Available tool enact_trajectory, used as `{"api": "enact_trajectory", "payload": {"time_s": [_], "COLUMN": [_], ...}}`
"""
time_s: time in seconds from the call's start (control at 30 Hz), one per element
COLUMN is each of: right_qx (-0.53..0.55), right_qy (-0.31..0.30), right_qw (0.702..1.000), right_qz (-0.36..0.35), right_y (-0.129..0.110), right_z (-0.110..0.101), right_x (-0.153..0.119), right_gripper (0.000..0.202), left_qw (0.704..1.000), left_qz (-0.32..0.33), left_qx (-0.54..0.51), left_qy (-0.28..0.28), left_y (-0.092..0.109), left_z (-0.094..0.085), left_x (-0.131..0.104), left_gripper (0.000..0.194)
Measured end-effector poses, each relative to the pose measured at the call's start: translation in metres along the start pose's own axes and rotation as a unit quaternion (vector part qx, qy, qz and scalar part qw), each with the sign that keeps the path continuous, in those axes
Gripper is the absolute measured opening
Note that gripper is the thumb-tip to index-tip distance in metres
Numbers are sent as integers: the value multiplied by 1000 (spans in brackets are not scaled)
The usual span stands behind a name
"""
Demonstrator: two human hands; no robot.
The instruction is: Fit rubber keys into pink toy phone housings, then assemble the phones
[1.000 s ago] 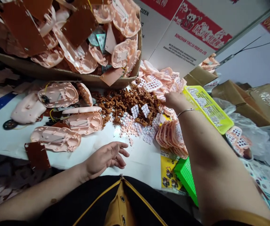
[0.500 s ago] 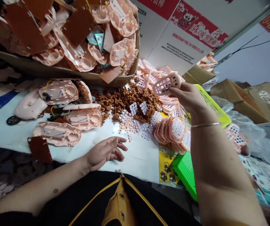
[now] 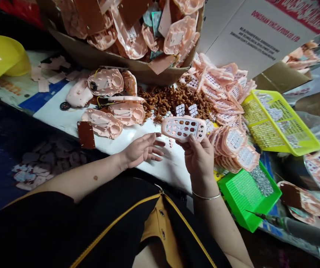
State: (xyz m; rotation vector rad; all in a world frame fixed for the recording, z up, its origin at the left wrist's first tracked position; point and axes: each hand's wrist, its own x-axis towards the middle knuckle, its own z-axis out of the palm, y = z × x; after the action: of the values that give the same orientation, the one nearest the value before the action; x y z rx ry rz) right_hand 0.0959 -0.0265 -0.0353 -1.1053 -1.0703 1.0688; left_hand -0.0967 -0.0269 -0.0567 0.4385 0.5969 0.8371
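A pink plastic panel (image 3: 182,127) with rows of holes is pinched at its right end by my right hand (image 3: 200,154), over the white tabletop. Just left of the panel is my left hand (image 3: 143,150), fingers spread, holding nothing. Beyond the panel lies a heap of small brown parts (image 3: 173,98) with a few white button sheets (image 3: 193,109) on it. To the right of my right hand stand stacked pink panels (image 3: 234,139). Pink shells with wires (image 3: 102,123) lie on the left part of the table.
A cardboard box (image 3: 137,69) full of pink shells stands at the back. More pink panels (image 3: 227,89) are piled beside it. At the right are a yellow basket (image 3: 302,143), a green basket (image 3: 232,190) holding small metal pieces and a pointed tool (image 3: 282,222).
My right hand has brought the panel from the pile back toward my left hand, turning it sideways. The view has shifted, and both baskets show more fully.
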Motion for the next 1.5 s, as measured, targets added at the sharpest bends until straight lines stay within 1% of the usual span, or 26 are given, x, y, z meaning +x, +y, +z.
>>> {"api": "enact_trajectory", "payload": {"time_s": [0.07, 0.1, 0.13, 0.2, 0.27, 0.3, 0.33, 0.37, 0.43, 0.47, 0.5, 0.53, 0.6, 0.67, 0.8, 0.87, 0.93, 1.0, 1.03, 1.1, 1.17, 1.2, 1.27, 1.33, 1.43, 1.5], "right_qx": [-100, -161, -220, -315, -365, -378, -385, -392, -422, -443, -466, -488, -519, -543, -587, -591, -580, -546, -515, -415, -255, -164, -9, 75, 112, 115], "right_qy": [-9, -45, -96, -213, -294, -310, -307, -279, -168, -113, -75, -62, -83, -116, -236, -269, -255, -211, -181, -116, -75, -73, -97, -122, -108, -103], "right_qw": [991, 976, 951, 883, 827, 815, 815, 826, 853, 858, 857, 852, 836, 816, 752, 737, 750, 788, 816, 891, 962, 984, 991, 977, 968, 969], "right_qz": [-88, -141, -194, -276, -310, -311, -304, -294, -259, -234, -206, -182, -156, -160, -186, -188, -191, -194, -187, -145, -58, -5, 92, 158, 195, 192], "right_y": [5, 8, 11, 15, 16, 15, 13, 10, 6, 5, 5, 6, 8, 10, 11, 12, 14, 17, 17, 16, 11, 7, 0, -4, -2, 4], "right_z": [3, 4, 5, 6, 4, 1, -3, -8, -19, -24, -28, -31, -31, -28, -25, -27, -29, -28, -26, -20, -12, -7, 3, 12, 19, 20], "right_x": [-11, -17, -23, -33, -39, -41, -41, -39, -33, -29, -24, -20, -10, -2, 12, 17, 19, 17, 14, 4, -8, -15, -27, -36, -42, -45], "right_gripper": [15, 18, 23, 36, 47, 49, 50, 47, 37, 32, 27, 24, 25, 27, 32, 31, 29, 27, 24, 18, 14, 16, 22, 25, 26, 25], "left_qw": [999, 998, 996, 992, 991, 991, 991, 992, 993, 994, 994, 995, 995, 995, 994, 993, 993, 994, 995, 997, 998, 996, 988, 980, 979, 986], "left_qz": [-22, -33, -39, -39, -30, -24, -17, -8, 12, 17, 18, 17, 9, 2, -10, -14, -17, -17, -13, 11, 60, 90, 141, 163, 124, 74], "left_qx": [-23, -40, -60, -98, -121, -127, -129, -126, -115, -109, -104, -100, -94, -88, -88, -88, -81, -69, -61, -42, -12, 8, 62, 116, 157, 122], "left_qy": [-27, -44, -57, -66, -45, -32, -21, -12, -5, -8, -13, -21, -38, -53, -68, -76, -81, -79, -74, -58, -34, -22, -6, -11, -51, -89], "left_y": [0, -1, -1, -2, -2, -1, 0, 2, 7, 9, 11, 11, 11, 10, 9, 10, 10, 9, 8, 5, 3, 2, 1, 0, -2, -3], "left_z": [-1, -1, -1, 0, 0, 0, -1, -2, -5, -7, -8, -9, -10, -11, -12, -12, -12, -12, -11, -10, -7, -5, 1, 6, 11, 12], "left_x": [0, 0, -1, -2, -4, -5, -6, -7, -8, -8, -8, -8, -7, -7, -8, -8, -8, -8, -8, -9, -11, -12, -14, -16, -19, -20], "left_gripper": [55, 56, 56, 53, 46, 43, 42, 42, 47, 50, 52, 54, 57, 58, 67, 70, 72, 70, 69, 67, 70, 72, 77, 79, 81, 80]}}
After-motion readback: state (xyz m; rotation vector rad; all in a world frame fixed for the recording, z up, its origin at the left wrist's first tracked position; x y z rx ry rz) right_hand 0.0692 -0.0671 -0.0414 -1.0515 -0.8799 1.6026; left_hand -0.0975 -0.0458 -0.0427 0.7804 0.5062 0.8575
